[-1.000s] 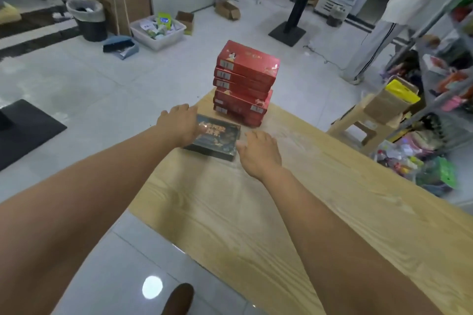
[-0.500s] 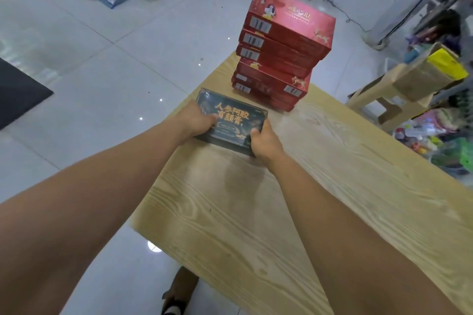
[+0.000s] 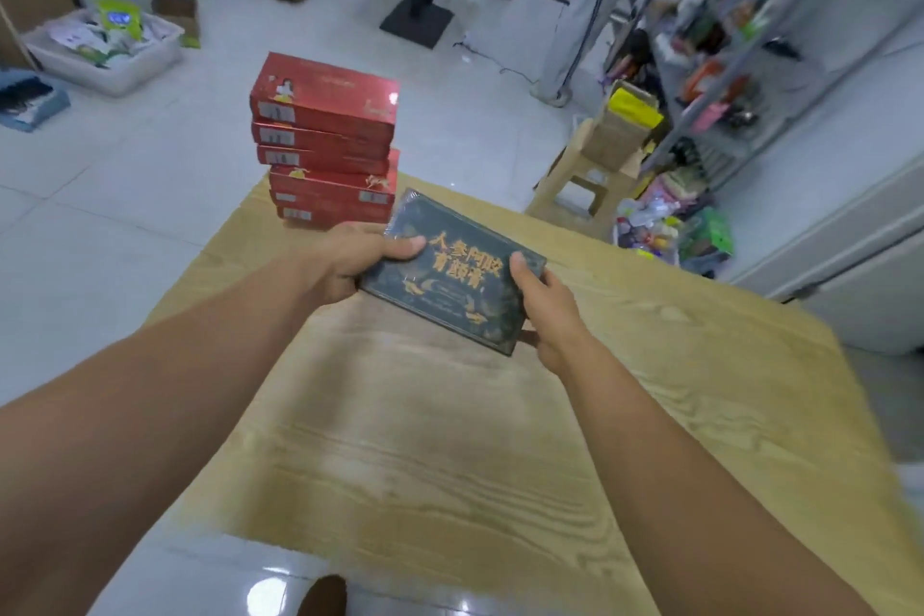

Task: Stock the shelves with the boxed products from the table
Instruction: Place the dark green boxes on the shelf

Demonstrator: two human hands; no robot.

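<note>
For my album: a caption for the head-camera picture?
Left hand and right hand hold a dark box over the table, beside stacked red boxes.

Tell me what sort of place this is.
Likely a small shop or stockroom: a fully stocked rack, red boxes stacked on the table, a bin of packets on the floor, and a dark box held in the left hand and right hand.

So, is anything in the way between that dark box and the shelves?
Yes: a stool carrying a carton and a heap of packets on the floor sit between the box and the shelves.
</note>
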